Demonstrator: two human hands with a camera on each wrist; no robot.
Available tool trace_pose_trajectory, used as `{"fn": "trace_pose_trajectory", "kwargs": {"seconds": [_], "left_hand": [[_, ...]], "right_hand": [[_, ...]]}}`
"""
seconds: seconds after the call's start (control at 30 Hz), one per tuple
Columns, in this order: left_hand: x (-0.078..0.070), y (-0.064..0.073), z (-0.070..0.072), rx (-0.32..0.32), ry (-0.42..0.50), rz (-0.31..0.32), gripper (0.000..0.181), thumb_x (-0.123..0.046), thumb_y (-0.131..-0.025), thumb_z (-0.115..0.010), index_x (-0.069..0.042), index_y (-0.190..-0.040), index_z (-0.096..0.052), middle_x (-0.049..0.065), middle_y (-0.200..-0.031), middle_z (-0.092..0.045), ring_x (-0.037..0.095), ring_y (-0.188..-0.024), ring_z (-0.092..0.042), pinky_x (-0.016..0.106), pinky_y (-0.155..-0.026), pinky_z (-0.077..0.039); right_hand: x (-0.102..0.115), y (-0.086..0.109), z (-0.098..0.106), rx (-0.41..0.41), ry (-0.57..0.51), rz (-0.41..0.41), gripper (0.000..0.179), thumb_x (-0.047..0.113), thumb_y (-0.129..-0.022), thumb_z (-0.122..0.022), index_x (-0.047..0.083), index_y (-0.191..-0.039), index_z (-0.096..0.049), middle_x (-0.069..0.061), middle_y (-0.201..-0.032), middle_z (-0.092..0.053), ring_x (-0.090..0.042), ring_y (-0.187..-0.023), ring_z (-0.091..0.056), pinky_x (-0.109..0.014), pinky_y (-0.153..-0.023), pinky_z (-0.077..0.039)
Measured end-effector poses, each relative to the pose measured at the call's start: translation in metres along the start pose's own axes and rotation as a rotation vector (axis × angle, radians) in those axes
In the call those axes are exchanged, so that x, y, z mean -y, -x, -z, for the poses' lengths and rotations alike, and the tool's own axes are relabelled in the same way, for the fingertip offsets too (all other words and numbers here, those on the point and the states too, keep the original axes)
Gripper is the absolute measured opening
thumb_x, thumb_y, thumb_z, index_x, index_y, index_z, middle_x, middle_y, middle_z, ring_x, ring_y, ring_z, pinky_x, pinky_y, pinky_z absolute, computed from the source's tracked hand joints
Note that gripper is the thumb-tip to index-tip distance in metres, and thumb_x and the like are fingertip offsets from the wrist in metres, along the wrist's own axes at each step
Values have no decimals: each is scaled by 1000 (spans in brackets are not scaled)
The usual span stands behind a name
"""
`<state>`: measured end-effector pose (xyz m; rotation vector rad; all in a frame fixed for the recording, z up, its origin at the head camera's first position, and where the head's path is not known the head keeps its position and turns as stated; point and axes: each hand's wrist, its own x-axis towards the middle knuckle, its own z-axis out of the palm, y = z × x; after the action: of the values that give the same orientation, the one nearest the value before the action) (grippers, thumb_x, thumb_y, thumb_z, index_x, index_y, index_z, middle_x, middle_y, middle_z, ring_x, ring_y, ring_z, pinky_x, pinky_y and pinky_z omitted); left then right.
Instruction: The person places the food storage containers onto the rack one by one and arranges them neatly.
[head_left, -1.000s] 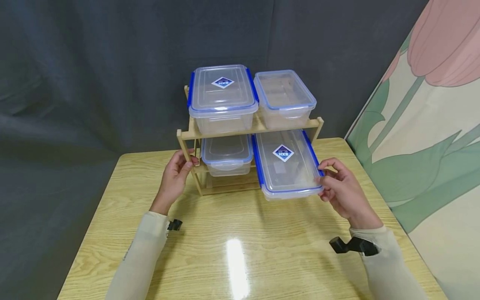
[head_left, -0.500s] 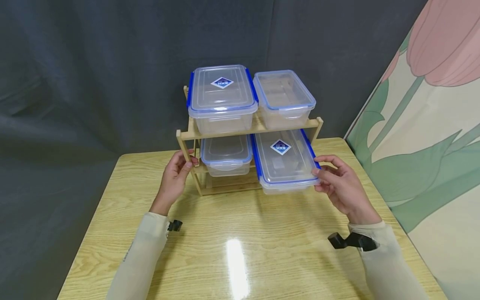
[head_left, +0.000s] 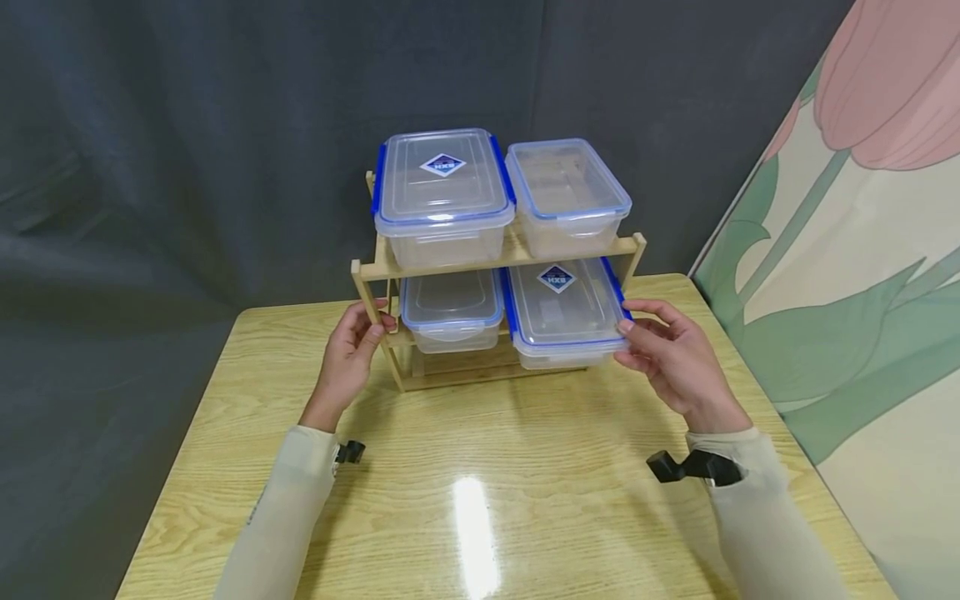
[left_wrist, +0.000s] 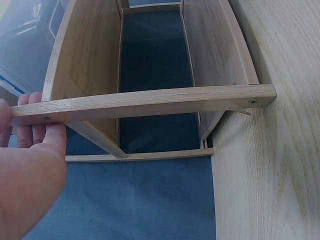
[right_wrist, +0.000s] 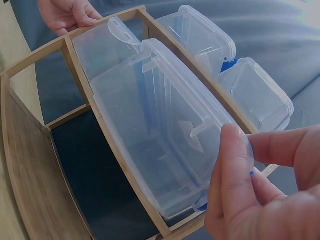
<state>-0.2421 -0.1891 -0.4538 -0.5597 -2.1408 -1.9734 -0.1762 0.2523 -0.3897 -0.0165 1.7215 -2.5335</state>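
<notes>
A clear food container (head_left: 562,308) with dark blue side clips and a diamond label lies on the rack's middle shelf, right side, its front end jutting out. My right hand (head_left: 675,358) holds its right front corner between thumb and fingers; in the right wrist view the fingertips (right_wrist: 234,170) lie against that lid edge. At the left, my left hand (head_left: 347,358) grips the front post (left_wrist: 150,104) of the wooden rack (head_left: 502,261). A smaller lidded container (head_left: 453,298) sits beside the first on the same shelf.
On the top shelf stand a large blue-clipped container (head_left: 442,196) and a smaller light-blue-rimmed one (head_left: 568,179). The rack stands near the back edge of a wood-grain table (head_left: 390,517). A dark curtain (head_left: 225,167) hangs behind, a tulip-patterned cloth (head_left: 862,275) at right.
The blue-clipped container has slid back and slightly left into the middle shelf, with my right hand moving along at its corner. My left hand stays on the post.
</notes>
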Motion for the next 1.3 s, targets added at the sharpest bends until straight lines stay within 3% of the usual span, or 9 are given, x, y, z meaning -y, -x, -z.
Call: {"fn": "trace_pose_trajectory", "kwargs": {"seconds": [0.13, 0.43, 0.7, 0.97, 1.3], "left_hand": [[0, 0, 0, -1, -2, -3, 37, -5, -111, -48, 6, -147, -48, -2, -115, -65, 13, -110, -66, 22, -99, -54], [2, -1, 0, -5, -13, -13, 37, -6, -111, -48, 7, -146, -48, 22, -121, -63, 16, -111, -66, 22, -99, -54], [2, -1, 0, -7, -17, -6, 37, -7, -112, -48, 5, -146, -49, 4, -118, -65, 15, -111, -66, 21, -100, -54], [3, -1, 1, -6, -31, -5, 36, -6, -112, -48, 4, -146, -50, 24, -122, -62, 13, -110, -66, 21, -99, -54], [2, -1, 1, 4, -35, -1, 37, -8, -112, -48, 6, -147, -48, 26, -123, -61, 15, -111, -66, 27, -101, -55]], "right_hand": [[-1, -6, 0, -32, 7, -5, 36, 5, -96, -77, 8, -130, -65, -9, -101, -60, -15, -71, -72, -25, -72, -64], [0, -14, 1, -52, -70, -2, 37, -5, -95, -74, 9, -129, -71, -10, -102, -63, -17, -78, -76, -26, -75, -64], [-1, -22, 0, -39, -118, 17, 43, -11, -93, -73, 8, -131, -71, -12, -108, -64, -20, -87, -78, -28, -81, -64], [-3, -28, -1, -56, -135, 25, 41, -8, -92, -75, 7, -130, -70, -12, -109, -65, -21, -89, -79, -27, -83, -63], [-4, -29, 0, -78, -119, 16, 43, -6, -91, -78, 8, -131, -70, -11, -110, -65, -20, -89, -79, -27, -82, -63]]}}
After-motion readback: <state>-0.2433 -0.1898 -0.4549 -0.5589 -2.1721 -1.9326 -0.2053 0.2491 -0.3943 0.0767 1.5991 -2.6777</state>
